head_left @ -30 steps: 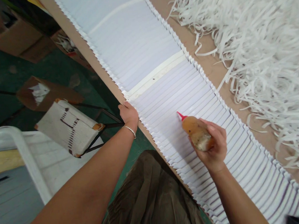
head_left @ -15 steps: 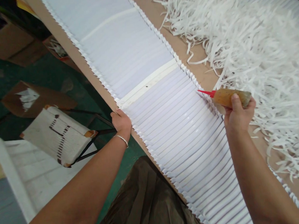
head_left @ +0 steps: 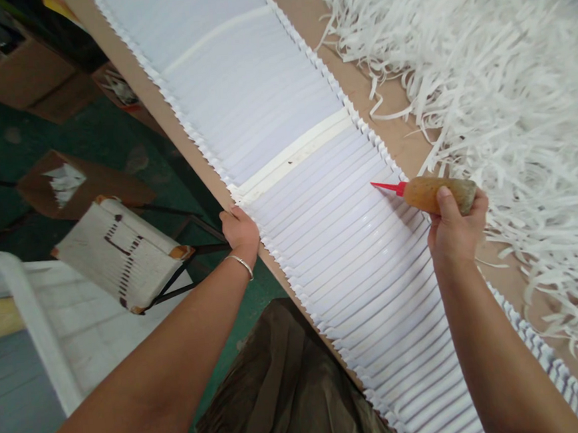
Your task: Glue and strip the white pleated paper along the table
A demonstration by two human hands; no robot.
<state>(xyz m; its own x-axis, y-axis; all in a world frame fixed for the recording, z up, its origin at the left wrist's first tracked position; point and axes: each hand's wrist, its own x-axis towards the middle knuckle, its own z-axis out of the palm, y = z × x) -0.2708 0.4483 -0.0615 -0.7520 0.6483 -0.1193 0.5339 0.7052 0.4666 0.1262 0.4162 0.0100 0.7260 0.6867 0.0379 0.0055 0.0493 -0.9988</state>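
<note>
My right hand [head_left: 454, 227] is closed round a yellowish-brown glue bottle [head_left: 425, 196] with a red pointed nozzle. The bottle is tilted, and its tip points left over the right part of a long row of overlapping white paper strips [head_left: 331, 240]. Whether the tip touches the strips I cannot tell. At the row's left side, my left hand [head_left: 240, 228] is curled on the edge of the brown tabletop [head_left: 199, 163], close to the end of a cream-white band [head_left: 294, 156] lying across the strips. Its fingertips are partly hidden.
A large heap of loose white paper shreds [head_left: 517, 125] covers the table's right side. Left of the table stand a stool with a pale, worn seat [head_left: 122, 253], an open carton [head_left: 87, 192] holding white scraps, more cardboard boxes [head_left: 32, 76] and a white plastic chair [head_left: 42, 329].
The glue bottle has moved a little left, its nozzle now farther over the strips. My left hand keeps its place at the table edge while the whole view shifts slightly.
</note>
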